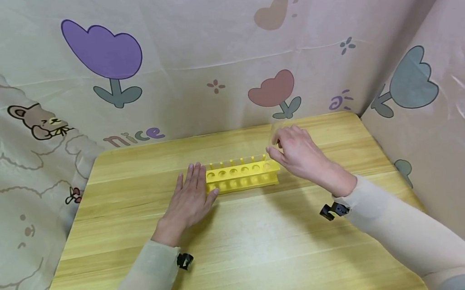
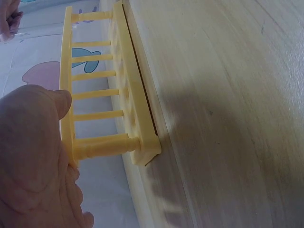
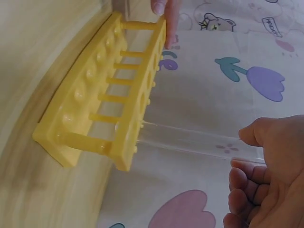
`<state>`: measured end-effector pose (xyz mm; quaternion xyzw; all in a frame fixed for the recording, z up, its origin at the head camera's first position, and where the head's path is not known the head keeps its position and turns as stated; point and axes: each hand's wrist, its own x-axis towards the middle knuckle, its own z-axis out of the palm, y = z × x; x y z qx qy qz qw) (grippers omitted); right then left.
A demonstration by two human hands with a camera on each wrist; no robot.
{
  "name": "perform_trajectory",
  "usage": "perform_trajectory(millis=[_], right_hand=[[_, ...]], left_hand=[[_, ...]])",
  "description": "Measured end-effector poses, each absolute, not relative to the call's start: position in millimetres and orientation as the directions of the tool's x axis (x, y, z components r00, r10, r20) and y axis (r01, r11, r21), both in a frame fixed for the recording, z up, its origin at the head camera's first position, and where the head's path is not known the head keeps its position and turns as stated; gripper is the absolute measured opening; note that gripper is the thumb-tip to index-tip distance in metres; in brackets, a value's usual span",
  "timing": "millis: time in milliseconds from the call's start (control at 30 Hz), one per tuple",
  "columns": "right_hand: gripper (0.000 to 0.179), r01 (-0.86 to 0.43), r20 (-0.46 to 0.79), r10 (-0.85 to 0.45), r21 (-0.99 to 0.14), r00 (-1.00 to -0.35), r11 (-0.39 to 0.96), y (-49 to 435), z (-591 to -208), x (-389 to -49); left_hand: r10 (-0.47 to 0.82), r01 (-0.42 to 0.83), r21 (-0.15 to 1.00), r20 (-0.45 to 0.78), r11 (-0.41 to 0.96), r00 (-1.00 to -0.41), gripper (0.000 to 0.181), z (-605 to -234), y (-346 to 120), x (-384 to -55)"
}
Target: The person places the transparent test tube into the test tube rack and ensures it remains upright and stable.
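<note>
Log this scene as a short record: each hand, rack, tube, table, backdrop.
Left hand: touching the left end of the rack
Right hand: pinching the tube
Rack: yellow, upright, one row of holes along its top
Tube: clear, lower end in the rack's rightmost hole
Table: wood-grained
Backdrop: pale cloth, printed flowers

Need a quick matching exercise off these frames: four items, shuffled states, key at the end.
Column 1
1. Rack
2. Left hand
3. Tube
4. Right hand

Column 2
A. Clear, lower end at the rack's right end
B. Pinching the tube's upper part
C. Yellow, standing on the table
D. Resting on the rack's left end

Pairs: 1-C, 2-D, 3-A, 4-B
</note>
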<state>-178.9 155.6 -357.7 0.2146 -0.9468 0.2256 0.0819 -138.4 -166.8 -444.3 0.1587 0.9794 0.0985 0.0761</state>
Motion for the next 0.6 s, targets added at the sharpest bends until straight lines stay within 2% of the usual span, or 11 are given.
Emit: perform_trajectory(millis=[600], right_hand=[[0.028,-0.430,0.199,-0.383,-0.340,-0.902,0.836,148,-397,-182]], left_hand=[[0.328,0.295,0.231,-0.119,0.927,-0.937,0.083,-443,-167,-137]])
